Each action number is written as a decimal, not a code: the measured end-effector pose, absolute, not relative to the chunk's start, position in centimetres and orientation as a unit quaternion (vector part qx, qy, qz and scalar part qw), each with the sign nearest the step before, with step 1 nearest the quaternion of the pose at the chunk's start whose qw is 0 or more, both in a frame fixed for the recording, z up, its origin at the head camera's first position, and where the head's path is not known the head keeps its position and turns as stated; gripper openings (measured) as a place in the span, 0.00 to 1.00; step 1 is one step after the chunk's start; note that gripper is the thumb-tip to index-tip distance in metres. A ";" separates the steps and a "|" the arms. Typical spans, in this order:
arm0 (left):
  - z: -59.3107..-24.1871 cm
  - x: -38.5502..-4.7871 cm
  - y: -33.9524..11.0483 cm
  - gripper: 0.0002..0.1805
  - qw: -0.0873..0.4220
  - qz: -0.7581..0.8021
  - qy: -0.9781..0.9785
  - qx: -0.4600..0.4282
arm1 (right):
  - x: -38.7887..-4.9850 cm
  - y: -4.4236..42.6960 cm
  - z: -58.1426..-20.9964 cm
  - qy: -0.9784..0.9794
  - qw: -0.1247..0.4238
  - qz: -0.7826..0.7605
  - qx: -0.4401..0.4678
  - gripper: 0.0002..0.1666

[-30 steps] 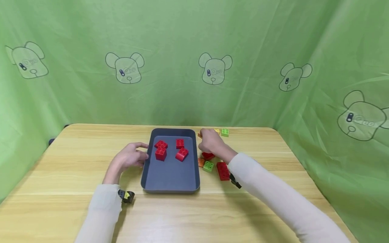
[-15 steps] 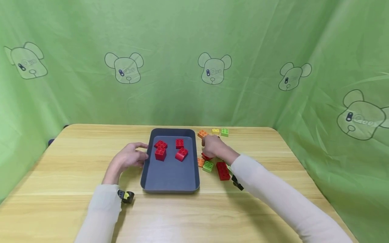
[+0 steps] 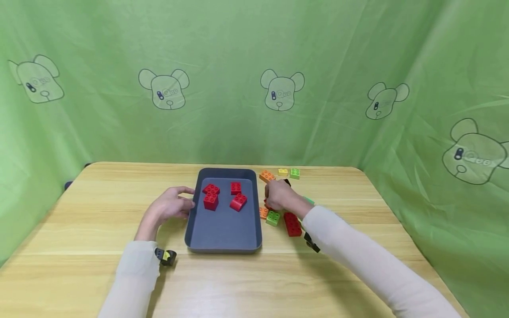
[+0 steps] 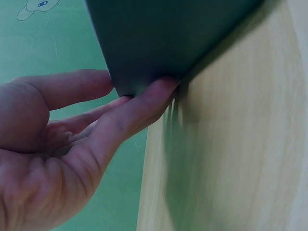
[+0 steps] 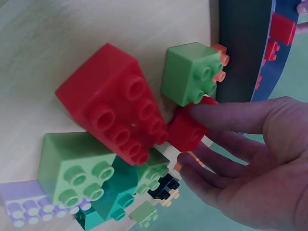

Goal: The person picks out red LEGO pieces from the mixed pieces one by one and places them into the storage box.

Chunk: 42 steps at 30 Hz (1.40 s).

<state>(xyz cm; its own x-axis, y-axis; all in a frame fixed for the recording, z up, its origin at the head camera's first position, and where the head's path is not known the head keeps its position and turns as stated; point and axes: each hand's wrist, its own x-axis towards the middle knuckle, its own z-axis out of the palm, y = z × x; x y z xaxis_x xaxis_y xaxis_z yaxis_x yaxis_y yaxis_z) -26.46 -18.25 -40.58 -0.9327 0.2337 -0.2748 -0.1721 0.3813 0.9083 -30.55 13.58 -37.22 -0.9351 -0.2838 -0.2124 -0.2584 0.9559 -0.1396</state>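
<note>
Right-wrist view placed the small red brick [image 5: 185, 131] beyond the right wall of the tray [image 3: 224, 232], crowded between a larger red brick [image 5: 114, 103] and a green brick [image 5: 190, 72]; in judgement, a lift could have disturbed either neighbour because of the slight gaps, or lost the brick through a partial hold. The right grip [image 3: 280, 195] was nearly closed, thumb and fingers appearing to pinch that brick, though clearance from the surface [image 3: 222, 287] could not be told. The left grip [image 3: 172, 205] stood parted, fingertips against the tray's outer wall, where uneven pressure might have shifted it.
</note>
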 end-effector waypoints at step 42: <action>-40.3 -26.2 -18.2 0.32 0.184 0.563 0.806 0.021 | -30.4 13.4 -37.4 0.975 0.077 -0.202 -0.051 0.32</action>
<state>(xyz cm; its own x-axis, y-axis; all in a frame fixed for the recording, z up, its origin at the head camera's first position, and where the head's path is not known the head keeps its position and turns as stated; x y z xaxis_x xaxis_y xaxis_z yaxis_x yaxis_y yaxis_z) -26.22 -18.19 -40.32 -0.9315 0.2401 -0.2733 -0.1739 0.3660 0.9142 -30.37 13.41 -37.36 -0.9828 -0.1308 -0.1305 -0.0681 0.9132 -0.4019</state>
